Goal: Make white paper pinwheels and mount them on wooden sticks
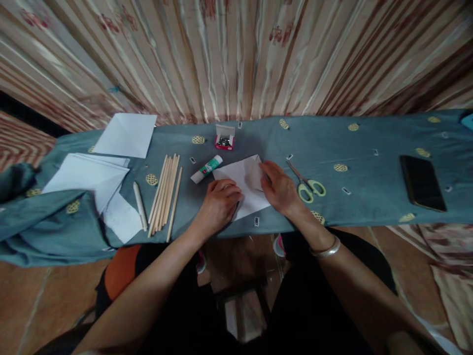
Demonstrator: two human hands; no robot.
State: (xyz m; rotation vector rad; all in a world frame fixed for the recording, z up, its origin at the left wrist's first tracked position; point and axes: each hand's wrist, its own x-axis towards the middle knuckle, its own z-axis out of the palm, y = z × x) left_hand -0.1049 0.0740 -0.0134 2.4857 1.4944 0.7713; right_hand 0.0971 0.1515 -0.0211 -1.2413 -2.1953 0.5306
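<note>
A white sheet of paper [240, 173] lies in front of me, with a folded-over flap on its right side. My left hand [220, 199] is on its left edge, fingers bent together and holding it against the cloth. At the right side, my right hand [279, 186] has its fingers closed on the flap. Just beyond my left hand lies a glue stick [207, 169] with a green and white label. Behind the paper is a small red box [224, 143], lid up, with shiny metal pieces inside. Scissors [307, 187] with yellow-green handles lie beside my right hand.
Left of the glue stick lie several thin wooden sticks [165, 192] and a white pen-like stick [140, 204]. Further left are more white sheets [125, 133]. A black phone [422, 182] rests at the right. A pleated curtain [236, 59] hangs behind the cloth-covered table [373, 187].
</note>
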